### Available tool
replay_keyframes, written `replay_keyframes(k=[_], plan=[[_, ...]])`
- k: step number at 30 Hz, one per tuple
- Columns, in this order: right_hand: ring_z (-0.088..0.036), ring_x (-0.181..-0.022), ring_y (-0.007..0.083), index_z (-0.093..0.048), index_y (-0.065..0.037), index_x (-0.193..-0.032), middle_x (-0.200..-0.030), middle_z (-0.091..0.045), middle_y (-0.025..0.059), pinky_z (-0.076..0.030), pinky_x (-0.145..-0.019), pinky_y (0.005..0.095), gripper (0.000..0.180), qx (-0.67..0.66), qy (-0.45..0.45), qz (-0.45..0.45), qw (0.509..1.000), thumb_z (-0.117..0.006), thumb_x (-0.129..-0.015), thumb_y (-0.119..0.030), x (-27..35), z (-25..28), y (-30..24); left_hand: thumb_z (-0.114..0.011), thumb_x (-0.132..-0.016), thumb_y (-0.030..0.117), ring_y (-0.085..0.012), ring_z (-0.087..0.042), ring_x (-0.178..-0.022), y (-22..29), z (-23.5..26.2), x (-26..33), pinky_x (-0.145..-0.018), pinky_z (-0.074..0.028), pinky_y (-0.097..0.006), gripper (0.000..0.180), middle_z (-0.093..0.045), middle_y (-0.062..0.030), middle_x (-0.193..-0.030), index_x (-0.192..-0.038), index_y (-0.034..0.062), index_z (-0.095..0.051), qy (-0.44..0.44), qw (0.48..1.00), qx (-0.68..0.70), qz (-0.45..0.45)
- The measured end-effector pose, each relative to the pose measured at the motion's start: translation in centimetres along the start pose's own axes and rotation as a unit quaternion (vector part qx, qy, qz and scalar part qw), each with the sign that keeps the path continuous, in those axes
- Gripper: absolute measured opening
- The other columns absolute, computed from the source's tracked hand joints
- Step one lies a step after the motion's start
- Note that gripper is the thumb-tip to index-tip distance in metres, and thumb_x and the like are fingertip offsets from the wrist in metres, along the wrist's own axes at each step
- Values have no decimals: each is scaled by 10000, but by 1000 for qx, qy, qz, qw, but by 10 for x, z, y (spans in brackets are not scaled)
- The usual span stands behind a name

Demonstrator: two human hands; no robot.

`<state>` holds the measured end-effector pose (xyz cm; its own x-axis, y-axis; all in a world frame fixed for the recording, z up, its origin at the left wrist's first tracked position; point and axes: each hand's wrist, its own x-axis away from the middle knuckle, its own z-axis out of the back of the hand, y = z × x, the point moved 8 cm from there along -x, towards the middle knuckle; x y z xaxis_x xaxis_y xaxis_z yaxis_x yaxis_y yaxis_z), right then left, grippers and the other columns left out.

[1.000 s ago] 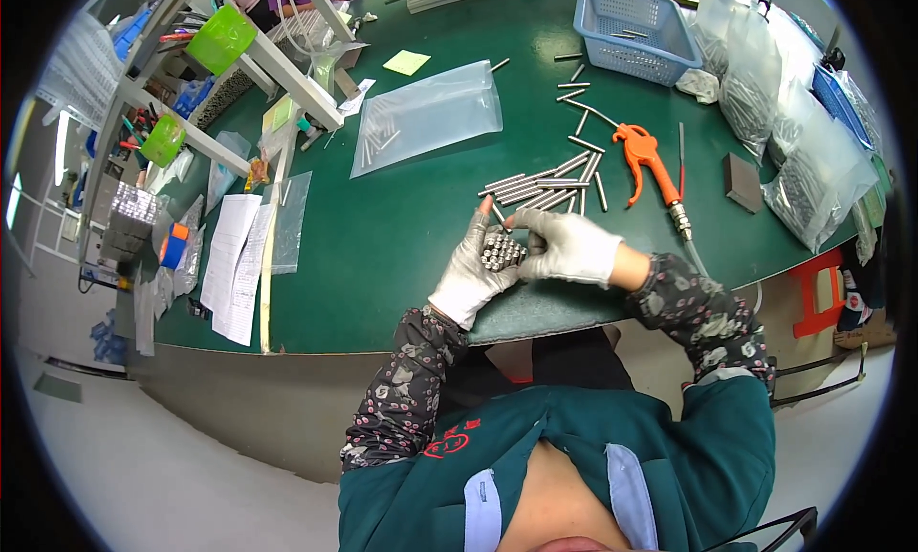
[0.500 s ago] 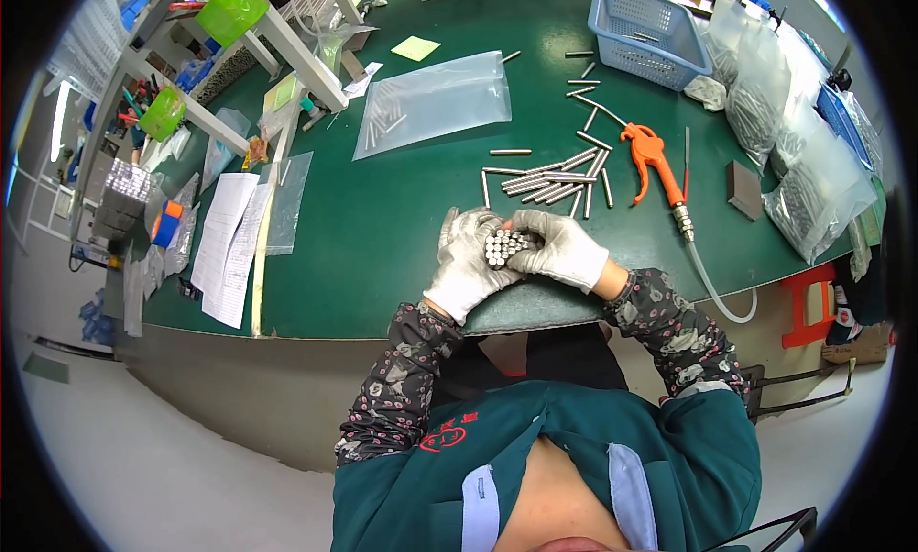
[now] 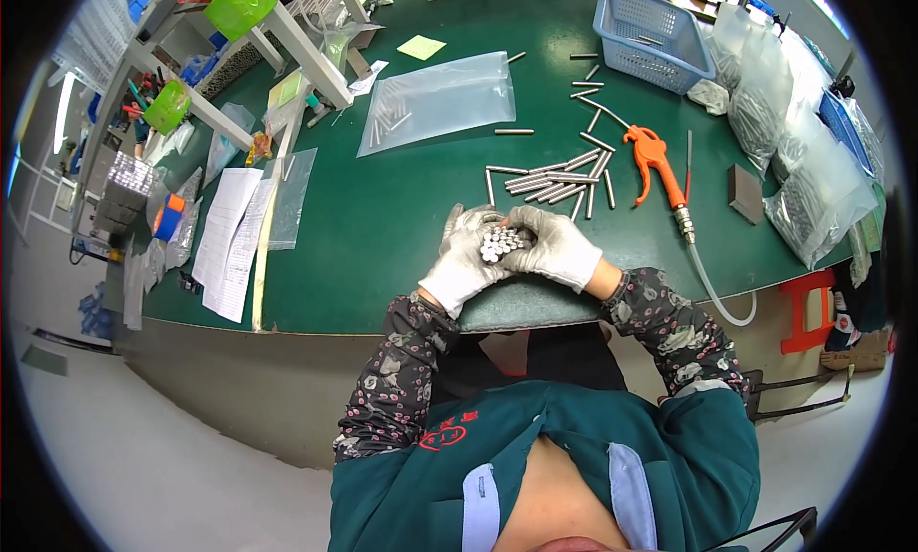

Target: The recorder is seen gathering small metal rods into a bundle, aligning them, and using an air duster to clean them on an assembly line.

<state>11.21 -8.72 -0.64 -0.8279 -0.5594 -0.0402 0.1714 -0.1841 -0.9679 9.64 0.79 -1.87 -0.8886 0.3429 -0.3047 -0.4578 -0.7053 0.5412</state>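
Note:
Both my hands wear white gloves and meet at the near edge of the green table [image 3: 382,217]. Together they clasp a bundle of short metal rods [image 3: 499,243], whose round ends face up at me. My left hand [image 3: 466,264] wraps the bundle from the left and below. My right hand [image 3: 557,251] closes on it from the right. Just beyond my hands, several loose metal rods [image 3: 555,181] lie scattered on the table.
An orange air blow gun [image 3: 654,160] with a clear hose lies to the right. A clear plastic bag [image 3: 442,99] holding a few rods sits further back, with a blue basket [image 3: 650,21] behind. Filled bags [image 3: 813,184] line the right edge; papers [image 3: 228,241] lie at left.
My hands have drawn the rod bundle back from the loose rods toward the near table edge, and the bundle has turned end-up between both hands.

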Motion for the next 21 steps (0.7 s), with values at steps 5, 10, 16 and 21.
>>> replay_keyframes(k=[5, 10, 16, 21], plan=[[-469, -637, 62, -533, -20, -941, -687, -522, 15, -427, -604, 202, 366, -19, -4, -23, 1000, -699, -638, -143, -7, 1, 9, -737, -561, 367, -252, -406, -1118, -5, 1, -3, -1015, -143, -447, 620, -495, -98, -1111, -1072, 90, -521, -20, 999, 38, 29], [-466, -632, 63, -538, -20, -937, -688, -520, 14, -420, -596, 193, 344, -30, -16, -42, 999, -686, -654, -149, -10, 0, 10, -736, -567, 339, -260, -388, -1137, -11, -3, -5, -1024, -121, -431, 619, -497, -120, -1124, -1089, 92, -515, -58, 994, 68, 69], [-461, -629, 62, -542, -20, -941, -682, -510, 9, -413, -590, 188, 335, -50, -16, -37, 998, -677, -664, -150, -12, 0, 12, -723, -549, 382, -238, -387, -1143, -14, -3, -7, -1024, -114, -420, 620, -498, -127, -1123, -1066, 91, -542, -57, 989, 102, 90], [-465, -628, 64, -541, -21, -936, -680, -511, 11, -415, -590, 191, 321, -32, -16, -33, 999, -669, -663, -133, -13, -1, 16, -740, -564, 321, -255, -387, -1139, -12, -3, -6, -1029, -109, -421, 618, -499, -115, -1129, -1092, 91, -517, -67, 991, 86, 81]])
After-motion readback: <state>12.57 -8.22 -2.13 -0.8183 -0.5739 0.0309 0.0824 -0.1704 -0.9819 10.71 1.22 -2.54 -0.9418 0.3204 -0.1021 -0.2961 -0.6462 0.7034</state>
